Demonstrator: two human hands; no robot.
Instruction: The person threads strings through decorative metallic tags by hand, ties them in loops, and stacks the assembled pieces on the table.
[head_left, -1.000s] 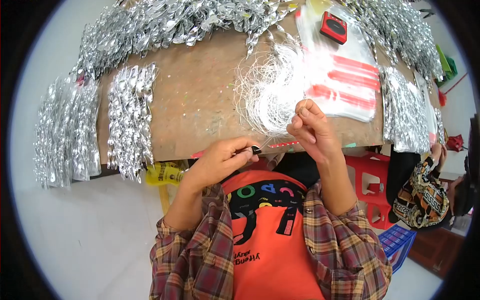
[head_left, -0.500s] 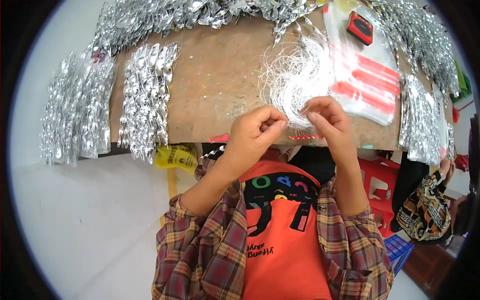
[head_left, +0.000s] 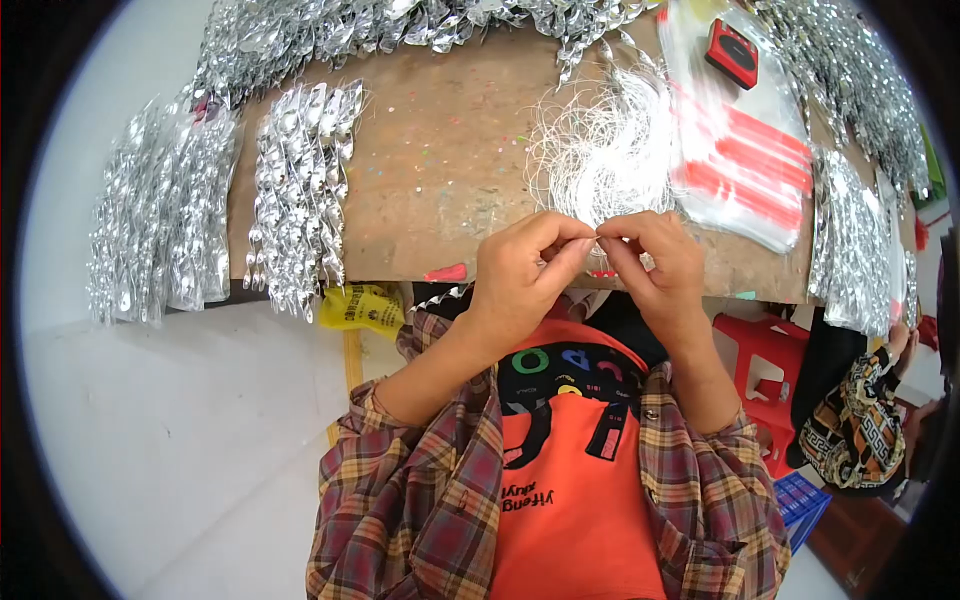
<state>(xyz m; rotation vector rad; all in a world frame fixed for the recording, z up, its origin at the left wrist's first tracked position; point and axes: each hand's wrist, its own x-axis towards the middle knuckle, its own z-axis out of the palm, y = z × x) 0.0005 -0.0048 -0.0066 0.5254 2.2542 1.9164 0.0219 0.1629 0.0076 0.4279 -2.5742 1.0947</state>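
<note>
My left hand point(head_left: 530, 268) is pinched closed, thumb against forefinger, at the near edge of the table. Its tips meet those of my right hand point(head_left: 655, 262), which is pinched in the same way. A thin white string seems to run between the fingertips, though it is barely visible. Just beyond both hands lies a loose, tangled pile of white string point(head_left: 610, 150), brightly lit. The fingers hide its near end.
Clear plastic bags with red bands point(head_left: 750, 160) lie right of the string, a red-and-black device point(head_left: 732, 54) on them. Silver twisted garlands point(head_left: 300, 190) hang over the table point(head_left: 440, 150). A red stool point(head_left: 765, 380) and another person's patterned sleeve point(head_left: 855, 425) are at right.
My right hand has come down and left, so its fingertips now meet those of my left hand. The whole view has shifted slightly.
</note>
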